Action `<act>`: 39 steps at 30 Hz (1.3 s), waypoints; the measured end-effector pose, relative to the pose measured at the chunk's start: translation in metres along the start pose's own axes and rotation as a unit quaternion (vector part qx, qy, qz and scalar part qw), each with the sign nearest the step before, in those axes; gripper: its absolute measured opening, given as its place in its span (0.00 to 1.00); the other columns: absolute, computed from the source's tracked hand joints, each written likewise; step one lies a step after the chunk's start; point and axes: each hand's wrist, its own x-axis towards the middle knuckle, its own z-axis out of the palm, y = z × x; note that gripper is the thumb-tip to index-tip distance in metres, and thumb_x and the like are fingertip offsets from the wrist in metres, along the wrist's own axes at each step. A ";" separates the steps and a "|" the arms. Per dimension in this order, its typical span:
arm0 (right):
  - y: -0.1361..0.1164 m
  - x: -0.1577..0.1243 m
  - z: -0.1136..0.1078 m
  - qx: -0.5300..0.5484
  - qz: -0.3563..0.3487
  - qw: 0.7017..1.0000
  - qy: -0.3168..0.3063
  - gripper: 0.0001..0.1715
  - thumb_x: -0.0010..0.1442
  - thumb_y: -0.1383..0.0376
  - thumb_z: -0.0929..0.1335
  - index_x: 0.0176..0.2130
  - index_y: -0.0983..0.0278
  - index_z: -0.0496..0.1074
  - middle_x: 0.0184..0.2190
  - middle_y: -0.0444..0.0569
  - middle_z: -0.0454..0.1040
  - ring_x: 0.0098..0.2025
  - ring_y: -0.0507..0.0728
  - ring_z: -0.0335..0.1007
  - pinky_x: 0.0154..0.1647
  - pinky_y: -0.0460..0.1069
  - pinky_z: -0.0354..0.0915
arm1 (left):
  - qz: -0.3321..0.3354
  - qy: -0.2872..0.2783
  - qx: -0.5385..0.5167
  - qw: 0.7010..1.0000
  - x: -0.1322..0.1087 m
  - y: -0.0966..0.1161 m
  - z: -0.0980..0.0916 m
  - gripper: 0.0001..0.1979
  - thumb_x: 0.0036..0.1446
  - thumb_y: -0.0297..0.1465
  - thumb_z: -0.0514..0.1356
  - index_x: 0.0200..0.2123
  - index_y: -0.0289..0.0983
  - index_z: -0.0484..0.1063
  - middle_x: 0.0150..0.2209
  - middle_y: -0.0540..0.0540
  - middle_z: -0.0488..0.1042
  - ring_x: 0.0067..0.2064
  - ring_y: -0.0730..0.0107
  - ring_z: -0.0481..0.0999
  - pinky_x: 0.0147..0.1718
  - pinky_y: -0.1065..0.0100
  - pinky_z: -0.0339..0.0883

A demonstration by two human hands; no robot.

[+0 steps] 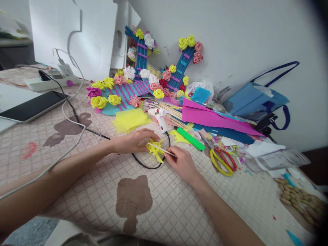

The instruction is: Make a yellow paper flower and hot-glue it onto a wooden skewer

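Observation:
Yellow crepe-paper petals (156, 150) lie bunched between my two hands. My left hand (138, 140) closes its fingers on the left side of that yellow paper. Between the fingers of my right hand (181, 161) is a thin pale stick (164, 149), which slants up to the left across the yellow paper. Just beyond my hands a white glue gun (160, 119) rests on the table, its black cord looping around beneath the yellow paper. Yellow paper sheets (130, 120) are stacked to the left of the glue gun.
Paper flowers on blue guitar shapes (140, 61) stand at the back. A green marker (190, 139) and scissors (222, 159) lie to the right, with magenta sheets (217, 118) behind. A tablet (34, 106) and power strip (51, 81) are left; a white cable crosses my left forearm.

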 end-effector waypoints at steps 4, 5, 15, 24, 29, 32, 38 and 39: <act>0.001 -0.001 0.001 0.005 -0.002 1.000 0.002 0.05 0.59 0.66 0.64 0.30 0.62 0.67 0.27 0.43 0.71 0.29 0.52 0.67 0.30 0.46 0.59 | -0.004 0.008 0.001 1.000 0.000 -0.002 0.003 0.21 0.55 0.29 0.59 0.53 0.41 0.63 0.51 0.44 0.68 0.55 0.61 0.65 0.54 0.60 0.60; 0.001 -0.001 0.001 0.006 -0.002 1.000 0.003 0.05 0.59 0.66 0.64 0.30 0.62 0.67 0.26 0.43 0.71 0.29 0.52 0.67 0.30 0.46 0.59 | -0.004 0.010 0.001 1.000 0.000 -0.002 0.004 0.21 0.55 0.29 0.59 0.53 0.41 0.63 0.51 0.44 0.68 0.55 0.61 0.65 0.53 0.59 0.60; -0.001 -0.001 -0.002 0.065 0.025 0.997 0.032 0.05 0.61 0.63 0.63 0.36 0.61 0.67 0.32 0.46 0.74 0.31 0.53 0.70 0.31 0.47 0.64 | -0.021 0.031 0.004 0.999 -0.001 -0.005 0.003 0.22 0.55 0.31 0.60 0.53 0.40 0.62 0.51 0.44 0.68 0.55 0.60 0.65 0.54 0.57 0.60; 0.002 -0.002 -0.008 0.058 0.060 0.992 0.091 0.08 0.61 0.61 0.62 0.39 0.62 0.67 0.27 0.45 0.71 0.29 0.53 0.68 0.29 0.46 0.63 | -0.022 0.034 0.003 0.999 -0.002 -0.007 0.000 0.22 0.54 0.30 0.61 0.52 0.41 0.62 0.52 0.44 0.68 0.55 0.61 0.65 0.54 0.57 0.59; 0.009 -0.001 -0.009 0.055 0.075 0.991 0.097 0.08 0.62 0.61 0.61 0.37 0.62 0.66 0.28 0.45 0.71 0.29 0.53 0.68 0.30 0.47 0.62 | -0.028 0.031 0.001 0.999 -0.002 -0.005 -0.001 0.23 0.53 0.29 0.62 0.53 0.42 0.63 0.52 0.45 0.68 0.55 0.62 0.65 0.54 0.59 0.59; 0.016 0.001 -0.009 0.038 0.060 0.993 0.098 0.07 0.62 0.63 0.61 0.34 0.62 0.65 0.31 0.47 0.71 0.32 0.54 0.68 0.34 0.48 0.63 | -0.032 0.033 0.008 0.999 -0.002 -0.006 -0.001 0.24 0.52 0.30 0.62 0.53 0.41 0.63 0.52 0.45 0.68 0.54 0.61 0.65 0.53 0.58 0.60; 0.015 0.002 -0.010 0.039 0.069 0.989 0.124 0.05 0.60 0.62 0.63 0.34 0.62 0.64 0.31 0.47 0.68 0.33 0.54 0.66 0.34 0.49 0.63 | -0.040 0.036 0.008 0.999 -0.003 -0.006 0.000 0.25 0.52 0.29 0.62 0.54 0.42 0.61 0.51 0.45 0.68 0.53 0.61 0.66 0.52 0.59 0.60; 0.013 0.002 -0.010 0.040 0.070 0.989 0.125 0.06 0.60 0.62 0.63 0.33 0.62 0.64 0.30 0.46 0.67 0.32 0.54 0.65 0.33 0.48 0.63 | -0.041 0.037 0.008 0.998 -0.002 -0.005 0.001 0.25 0.52 0.29 0.62 0.54 0.42 0.61 0.51 0.45 0.69 0.53 0.61 0.66 0.52 0.59 0.60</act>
